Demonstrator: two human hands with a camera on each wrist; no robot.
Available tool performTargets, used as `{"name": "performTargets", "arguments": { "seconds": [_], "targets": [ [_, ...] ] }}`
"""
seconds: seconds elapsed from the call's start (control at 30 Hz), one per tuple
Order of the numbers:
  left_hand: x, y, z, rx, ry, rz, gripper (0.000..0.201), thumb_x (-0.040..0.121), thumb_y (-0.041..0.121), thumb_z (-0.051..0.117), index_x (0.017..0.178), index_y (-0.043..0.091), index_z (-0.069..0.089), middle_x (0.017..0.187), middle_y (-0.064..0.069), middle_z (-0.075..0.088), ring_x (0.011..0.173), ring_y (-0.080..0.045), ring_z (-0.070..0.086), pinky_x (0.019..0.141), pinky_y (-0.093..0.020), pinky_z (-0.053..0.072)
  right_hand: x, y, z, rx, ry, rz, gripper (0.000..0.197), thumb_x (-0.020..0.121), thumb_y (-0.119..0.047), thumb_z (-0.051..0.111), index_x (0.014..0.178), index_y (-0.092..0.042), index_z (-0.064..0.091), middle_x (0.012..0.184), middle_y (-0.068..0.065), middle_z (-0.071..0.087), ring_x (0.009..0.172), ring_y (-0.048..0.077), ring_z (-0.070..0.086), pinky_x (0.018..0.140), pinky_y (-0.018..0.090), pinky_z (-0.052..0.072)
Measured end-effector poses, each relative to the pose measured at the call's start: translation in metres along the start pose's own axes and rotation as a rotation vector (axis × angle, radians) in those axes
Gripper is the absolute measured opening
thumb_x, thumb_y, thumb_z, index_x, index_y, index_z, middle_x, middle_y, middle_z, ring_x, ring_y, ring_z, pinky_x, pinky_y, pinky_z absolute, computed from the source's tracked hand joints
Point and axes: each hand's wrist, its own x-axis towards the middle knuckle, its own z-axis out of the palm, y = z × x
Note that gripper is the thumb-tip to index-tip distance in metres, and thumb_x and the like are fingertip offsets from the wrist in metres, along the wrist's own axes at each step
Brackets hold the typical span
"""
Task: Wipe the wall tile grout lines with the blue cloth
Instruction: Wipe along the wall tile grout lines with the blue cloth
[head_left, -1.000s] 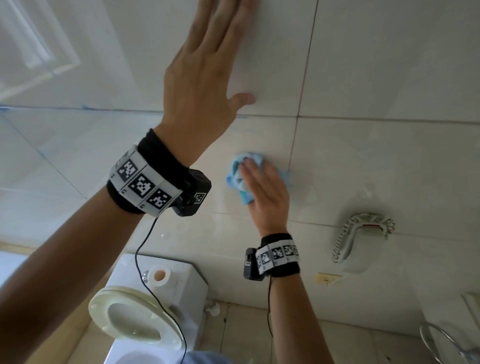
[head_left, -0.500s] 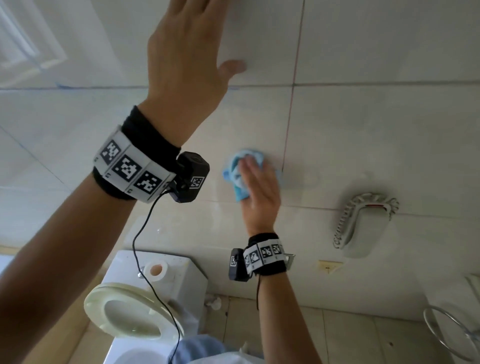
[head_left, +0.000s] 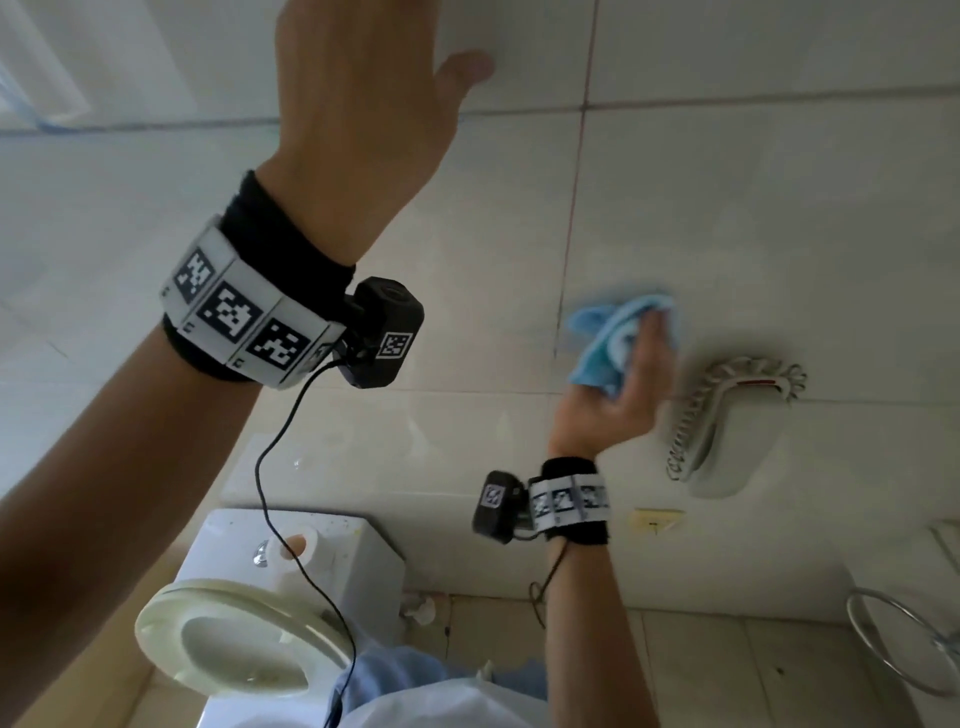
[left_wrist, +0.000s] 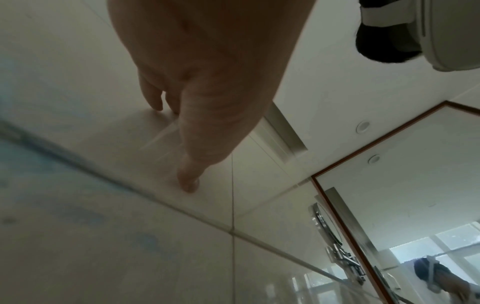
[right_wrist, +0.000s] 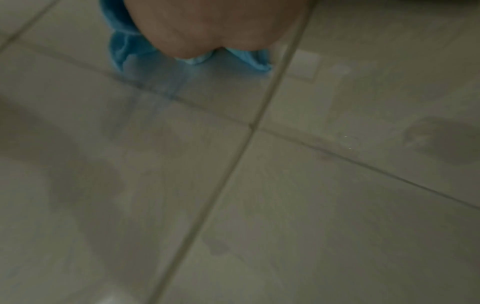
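The blue cloth (head_left: 605, 340) is bunched against the beige wall tile, just right of the vertical grout line (head_left: 570, 234). My right hand (head_left: 636, 374) grips it, fingers laid over the top; the image is motion-blurred. In the right wrist view the cloth (right_wrist: 130, 51) pokes out under my palm, above a crossing of grout lines (right_wrist: 253, 125). My left hand (head_left: 363, 104) lies flat on the wall higher up to the left, over the horizontal grout line (head_left: 727, 101). Its fingertips are cut off there. The left wrist view shows its straight fingers (left_wrist: 155, 102) touching tile.
A wall phone with a coiled cord (head_left: 727, 415) hangs just right of my right hand. Below stand the toilet cistern (head_left: 358, 566) with a paper roll (head_left: 300, 545) on it and the raised seat (head_left: 234, 639). A chrome ring (head_left: 893, 644) is at lower right. A framed mirror (left_wrist: 402, 185) is to the right.
My right hand has swept the cloth rightwards across the vertical grout line, towards the wall phone. My left hand stays flat on the wall.
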Motion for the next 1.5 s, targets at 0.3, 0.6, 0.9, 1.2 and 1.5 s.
{"name": "performTargets", "arguments": {
  "seconds": [0.3,0.6,0.9,1.2,1.5],
  "targets": [
    [-0.059,0.037,0.036,-0.199,-0.005,0.308,0.101,0.091,0.04,0.074,0.167,0.011,0.015,0.175,-0.012,0.011,0.162,-0.032,0.009,0.13,-0.046,0.021,0.026,0.014,-0.017,-0.114,-0.063,-0.19,0.031,0.101,-0.017,0.069,0.127,0.0,0.07,0.132,0.018,0.068,0.122,0.038,0.065,0.101,0.052,0.055],
    [-0.137,-0.014,0.083,-0.134,0.034,0.152,0.106,0.086,0.038,0.082,0.166,0.011,0.018,0.174,-0.017,0.011,0.162,-0.031,0.009,0.129,-0.031,0.011,-0.011,-0.014,0.023,-0.057,-0.142,-0.128,0.044,0.088,-0.005,0.083,0.129,-0.001,0.068,0.132,0.016,0.068,0.122,0.035,0.064,0.102,0.048,0.055],
    [-0.149,-0.053,0.111,-0.19,0.026,-0.082,0.13,0.075,0.054,0.087,0.165,0.002,0.01,0.17,-0.03,0.002,0.159,-0.047,0.0,0.13,-0.052,0.007,0.03,-0.002,0.007,-0.09,-0.128,-0.296,0.036,0.094,-0.006,0.077,0.128,0.0,0.067,0.128,0.016,0.07,0.118,0.035,0.066,0.101,0.045,0.055],
    [-0.149,-0.068,0.126,-0.128,0.006,-0.088,0.147,0.064,0.07,0.085,0.165,0.002,0.003,0.169,-0.032,-0.002,0.158,-0.049,-0.003,0.13,-0.054,0.006,-0.025,-0.001,0.015,-0.016,-0.046,-0.069,0.034,0.098,-0.012,0.072,0.126,0.007,0.068,0.131,0.024,0.067,0.123,0.04,0.062,0.099,0.056,0.055],
    [-0.158,-0.075,0.128,-0.197,0.01,-0.084,0.141,0.068,0.067,0.086,0.166,0.005,0.004,0.17,-0.03,0.0,0.159,-0.047,-0.002,0.13,-0.043,-0.002,0.01,0.013,-0.015,-0.089,-0.062,-0.09,0.037,0.095,-0.003,0.074,0.131,0.003,0.066,0.135,0.018,0.066,0.126,0.035,0.063,0.097,0.053,0.056]
  ]
}}
